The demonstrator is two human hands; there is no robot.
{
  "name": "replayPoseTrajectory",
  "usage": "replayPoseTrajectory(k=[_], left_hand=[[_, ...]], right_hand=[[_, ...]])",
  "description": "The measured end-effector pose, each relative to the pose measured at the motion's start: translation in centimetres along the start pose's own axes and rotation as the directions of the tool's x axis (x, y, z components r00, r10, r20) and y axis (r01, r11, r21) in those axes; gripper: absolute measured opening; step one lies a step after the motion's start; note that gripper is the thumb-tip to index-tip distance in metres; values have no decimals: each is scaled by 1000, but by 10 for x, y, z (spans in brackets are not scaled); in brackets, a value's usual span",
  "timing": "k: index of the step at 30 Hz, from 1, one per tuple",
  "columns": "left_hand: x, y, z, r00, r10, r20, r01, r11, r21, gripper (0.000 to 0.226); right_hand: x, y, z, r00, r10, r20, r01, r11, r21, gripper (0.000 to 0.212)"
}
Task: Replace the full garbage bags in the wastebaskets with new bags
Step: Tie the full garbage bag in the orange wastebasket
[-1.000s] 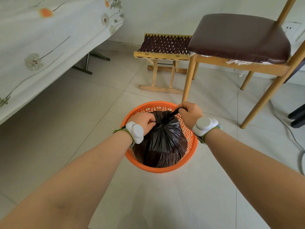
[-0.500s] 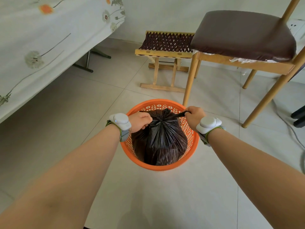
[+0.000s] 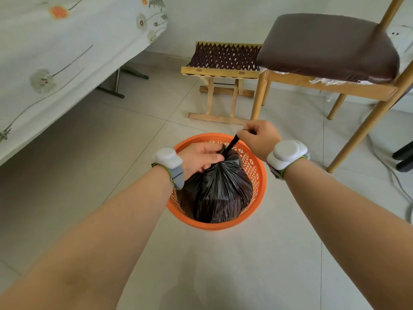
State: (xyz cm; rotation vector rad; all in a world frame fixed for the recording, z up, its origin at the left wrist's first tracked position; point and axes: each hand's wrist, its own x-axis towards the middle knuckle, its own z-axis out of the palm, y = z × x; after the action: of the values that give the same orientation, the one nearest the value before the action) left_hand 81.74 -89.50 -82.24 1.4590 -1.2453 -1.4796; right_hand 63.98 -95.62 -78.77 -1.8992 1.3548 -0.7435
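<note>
Here we are over the round orange plastic lattice wastebasket (image 3: 260, 186) on the pale tiled floor (image 3: 223, 269), and the full black plastic garbage bag (image 3: 216, 193) sits right down inside it, its mouth already gathered into a tight pleated neck. The left hand (image 3: 201, 158) is closed around that neck, fingers curled over the bunched plastic at the top of the bag. The right hand (image 3: 260, 137) is clenched too, pinching a thin twisted black tail of the bag (image 3: 231, 143) and holding it taut, up and away towards the far rim. So this looks like the tying-off stage: the bag is collected and closed at the top, and the knot looks partway made, though whether it is cinched I cannot tell. Plenty left to do, by my reckoning: finish the tie, lift the bag clear of the basket, set it aside, then open a fresh liner and fold it over the rim. No new bag shows anywhere in view. Beyond the basket stand a low wooden folding stool with a dark woven seat (image 3: 223, 57) and a wooden chair with a brown cushioned seat (image 3: 324, 45), well apart from the flowered white tablecloth (image 3: 55, 52) on the left
</note>
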Motion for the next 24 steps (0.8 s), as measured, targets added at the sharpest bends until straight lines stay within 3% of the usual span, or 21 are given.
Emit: replayPoseTrajectory(k=[2, 4, 6, 8, 10, 13, 19, 24], left_hand=[[0, 0, 3, 999, 39, -12, -36, 983, 178, 28], [2, 0, 4, 993, 108, -49, -83, 927, 367, 12], [5, -2, 6, 979, 169, -110, -92, 860, 502, 16], [5, -3, 9, 979, 132, -156, -56, 908, 415, 22], [2, -3, 11, 981, 66, -185, -21, 971, 237, 24], [1, -4, 11, 980, -27, -197, 62, 982, 176, 22], [4, -5, 6, 989, -65, -133, 80, 990, 113, 22], [5, -8, 6, 995, -75, -70, 88, 976, 198, 27]], right_hand=[[-3, -11, 2, 995, -81, 50, 81, 997, 7, 25], [-5, -17, 6, 975, -149, 165, 138, 988, 73, 22], [-8, -20, 11, 947, -154, 283, 68, 954, 291, 16], [-10, -17, 17, 946, -98, 308, -61, 881, 469, 18], [-11, -6, 24, 965, -35, 260, -59, 936, 346, 27], [-16, 12, 36, 956, -59, 287, 59, 998, 9, 25], [-14, 20, 40, 973, -146, 178, 155, 987, -37, 13], [-14, 24, 41, 955, -215, 205, 242, 964, -113, 13]])
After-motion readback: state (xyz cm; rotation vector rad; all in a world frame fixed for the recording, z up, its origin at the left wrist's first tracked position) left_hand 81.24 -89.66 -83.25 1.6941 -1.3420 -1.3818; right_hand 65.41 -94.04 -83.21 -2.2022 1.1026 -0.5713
